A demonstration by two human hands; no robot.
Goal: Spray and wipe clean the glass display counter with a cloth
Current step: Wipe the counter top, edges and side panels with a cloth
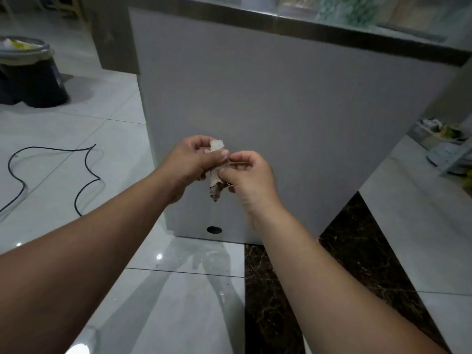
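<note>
A small crumpled cloth [215, 186], whitish at the top and dirty brown at its hanging end, is pinched between both hands in front of the display counter's white side panel [293, 118]. My left hand [194, 162] grips its upper part, with a white tuft sticking out above the thumb. My right hand [246, 175] holds it from the right, fingers curled on the middle. The counter's glass top [357, 14] shows at the upper right, behind a dark trim edge. No spray bottle is in view.
A dark bin [30, 75] lined with a bag stands on the floor at the left. A black cable [84, 180] snakes over the glossy white tiles. A dark marble strip [270, 302] runs below the counter. Shelves with clutter [441, 146] sit at the right.
</note>
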